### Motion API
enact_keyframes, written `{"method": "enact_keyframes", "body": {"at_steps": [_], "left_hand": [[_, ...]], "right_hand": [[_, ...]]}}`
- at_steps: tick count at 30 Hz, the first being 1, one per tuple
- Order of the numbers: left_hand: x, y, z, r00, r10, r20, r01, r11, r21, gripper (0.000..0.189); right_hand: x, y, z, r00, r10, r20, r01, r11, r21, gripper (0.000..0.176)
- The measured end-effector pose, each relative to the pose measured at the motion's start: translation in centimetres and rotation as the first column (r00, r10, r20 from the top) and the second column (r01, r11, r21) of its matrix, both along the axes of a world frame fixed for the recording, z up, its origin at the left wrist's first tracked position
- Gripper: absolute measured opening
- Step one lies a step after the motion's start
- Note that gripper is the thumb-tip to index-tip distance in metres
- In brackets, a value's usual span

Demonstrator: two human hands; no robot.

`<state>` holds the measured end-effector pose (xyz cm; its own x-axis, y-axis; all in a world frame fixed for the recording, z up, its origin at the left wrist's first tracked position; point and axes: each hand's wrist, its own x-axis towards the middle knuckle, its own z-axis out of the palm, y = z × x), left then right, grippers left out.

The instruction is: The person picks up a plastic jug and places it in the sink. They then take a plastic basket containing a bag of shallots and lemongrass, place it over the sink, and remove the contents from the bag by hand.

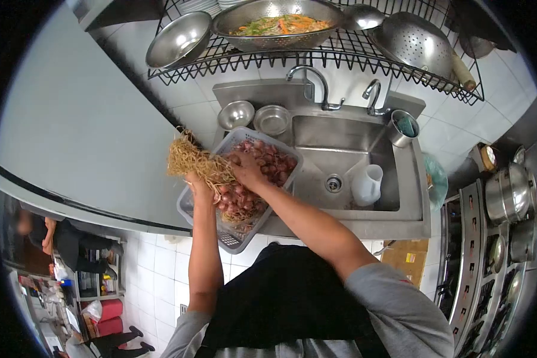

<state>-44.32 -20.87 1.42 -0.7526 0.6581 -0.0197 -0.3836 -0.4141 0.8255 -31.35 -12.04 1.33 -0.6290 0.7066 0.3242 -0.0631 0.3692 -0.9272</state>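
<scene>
On my feed I see a grey shirt (pixel 400 316) with short sleeves ending near the elbows, a black apron (pixel 286 292) across the chest, and a bare left grip (pixel 200 186) and right grip (pixel 247 170).

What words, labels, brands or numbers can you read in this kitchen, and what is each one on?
Nothing is legible.
Cardboard below the sink: small red and yellow label, too blurred to read.
Round dial at right: markings too small.
Stove front: knob marks too small.
Basket and dry bundle in the left hand: no print shows.
</scene>
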Motion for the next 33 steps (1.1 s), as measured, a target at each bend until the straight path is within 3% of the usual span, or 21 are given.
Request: {"method": "enact_keyframes", "body": {"at_steps": [2, 4, 6, 7, 8, 9, 12, 14, 16, 18, 19, 22, 23, 24, 26, 27, 28, 29, 30, 31, 33], "left_hand": [[0.2, 0.6, -0.1, 0.999, 0.005, -0.051, -0.006, 1.000, -0.009, 0.032], [1.8, 0.8, 0.8, 0.988, 0.065, -0.140, -0.069, 0.997, -0.020, 0.033], [1.7, 1.1, -0.2, 0.988, 0.010, -0.151, -0.018, 0.999, -0.048, 0.035], [1.8, 1.4, -0.8, 0.901, 0.119, -0.417, -0.160, 0.985, -0.064, 0.034], [1.8, 1.7, -1.4, 0.729, 0.202, -0.654, -0.300, 0.953, -0.041, 0.032], [5.4, 0.7, 2.1, 0.735, 0.134, -0.665, -0.196, 0.981, -0.018, 0.034], [4.1, 0.3, 1.2, 0.920, 0.023, -0.391, -0.103, 0.977, -0.187, 0.037], [5.2, 0.0, 1.6, 0.879, 0.120, -0.461, -0.183, 0.979, -0.093, 0.037], [4.6, -1.1, 1.4, 0.822, 0.212, -0.528, -0.247, 0.969, 0.003, 0.038], [1.9, -2.7, 0.3, 0.981, 0.118, -0.155, -0.114, 0.993, 0.032, 0.037], [1.8, -3.1, 1.2, 0.989, 0.045, -0.139, -0.047, 0.999, -0.010, 0.037], [1.7, -3.5, 2.9, 0.997, -0.071, -0.034, 0.075, 0.986, 0.151, 0.033], [3.2, -2.7, 4.3, 0.984, 0.118, 0.133, -0.129, 0.989, 0.076, 0.027], [2.8, -2.6, 4.1, 0.985, 0.114, 0.133, -0.124, 0.989, 0.076, 0.027], [0.9, -2.4, 3.2, 0.965, -0.195, 0.172, 0.139, 0.946, 0.294, 0.030], [0.1, -2.1, 2.5, 0.973, -0.173, 0.155, 0.130, 0.959, 0.253, 0.039], [0.6, -1.6, 3.0, 0.972, -0.180, 0.150, 0.138, 0.958, 0.251, 0.039], [1.1, -0.8, 3.5, 0.981, -0.100, 0.165, 0.066, 0.977, 0.204, 0.040], [0.9, -0.9, 3.2, 0.980, -0.165, 0.107, 0.141, 0.970, 0.198, 0.041], [0.7, -1.0, 2.9, 0.973, -0.227, 0.047, 0.214, 0.958, 0.188, 0.041], [1.5, -0.8, 3.0, 0.986, -0.164, 0.024, 0.160, 0.980, 0.121, 0.044]], "right_hand": [[-0.2, -0.1, 0.8, 0.990, -0.086, 0.108, 0.097, 0.990, -0.098, 0.041], [-3.3, 1.3, -4.0, 0.985, -0.126, 0.116, 0.133, 0.989, -0.056, 0.041], [-4.7, 2.4, -5.4, 0.966, -0.246, -0.081, 0.227, 0.955, -0.192, 0.030], [-4.5, 2.6, -4.3, 0.947, -0.287, -0.144, 0.249, 0.939, -0.238, 0.029], [-4.1, 3.3, -3.3, 0.953, -0.289, 0.092, 0.298, 0.948, -0.114, 0.034], [-3.6, 3.6, -2.2, 0.895, -0.307, 0.322, 0.318, 0.948, 0.020, 0.038], [-4.0, 4.1, -1.9, 0.865, -0.393, 0.310, 0.345, 0.917, 0.199, 0.040], [-6.8, 8.0, -8.0, 0.830, -0.455, 0.322, 0.351, 0.876, 0.331, 0.041], [-6.4, 8.7, -7.7, 0.792, -0.519, 0.321, 0.357, 0.820, 0.447, 0.043], [-2.7, 8.7, -5.3, 0.884, -0.374, 0.280, 0.348, 0.927, 0.138, 0.044], [-1.7, 8.6, -3.0, 0.899, -0.115, 0.422, 0.141, 0.990, -0.030, 0.051], [-1.8, 7.2, -2.0, 0.978, -0.104, 0.182, 0.094, 0.994, 0.062, 0.055], [-1.7, 6.4, -1.8, 0.978, -0.102, 0.182, 0.093, 0.994, 0.059, 0.055], [-1.6, 5.5, -1.4, 0.996, 0.058, 0.061, -0.051, 0.993, -0.103, 0.055], [-0.5, 3.5, 0.3, 0.979, 0.183, -0.085, -0.199, 0.950, -0.240, 0.054], [0.3, 2.0, 1.7, 0.957, 0.238, -0.169, -0.292, 0.761, -0.580, 0.053], [0.4, 1.1, 2.3, 0.928, 0.255, -0.271, -0.362, 0.447, -0.818, 0.051], [0.0, 0.9, 1.8, 0.928, 0.249, -0.276, -0.363, 0.450, -0.816, 0.051], [-0.8, 1.1, 0.4, 0.942, 0.247, -0.225, -0.332, 0.773, -0.540, 0.047], [-1.6, 1.2, -1.1, 0.958, 0.226, -0.176, -0.255, 0.953, -0.165, 0.043], [-3.4, 1.7, -3.7, 0.986, 0.146, -0.076, -0.154, 0.982, -0.108, 0.042]]}}
